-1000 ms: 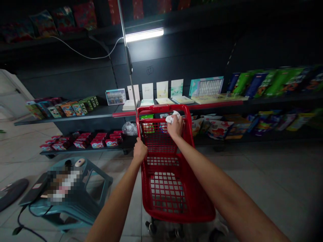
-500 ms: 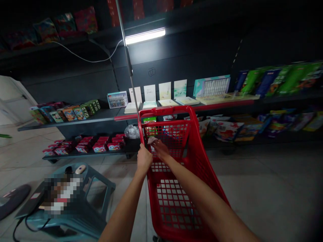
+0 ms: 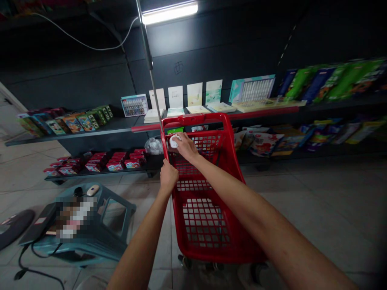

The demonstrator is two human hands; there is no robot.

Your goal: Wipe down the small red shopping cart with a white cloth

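A red plastic shopping cart (image 3: pixel 232 157) stands before me, its basket made of open grid panels. My left hand (image 3: pixel 168 175) is closed around the cart's left rim. Farther up, my right hand (image 3: pixel 186 147) pinches a crumpled white tissue (image 3: pixel 174 141) against the upper left corner of the grid panel by the handle (image 3: pixel 199 118). A thin metal pole (image 3: pixel 152 76) rises from the cart's left side, close to the tissue. My right fingertips are partly hidden behind the tissue.
Behind the cart runs a dark shelf (image 3: pixel 121 128) with notebooks (image 3: pixel 194 96), marker sets and snack bags (image 3: pixel 266 141). Red boxes (image 3: pixel 98 162) fill the lower shelf. A blue-grey stool (image 3: pixel 121 237) with a mouse (image 3: pixel 92 190) and cables stands at the left.
My right hand has moved the tissue up and slightly left, from inside the grid to its upper corner. The left hand keeps its hold on the rim. The view has tilted down.
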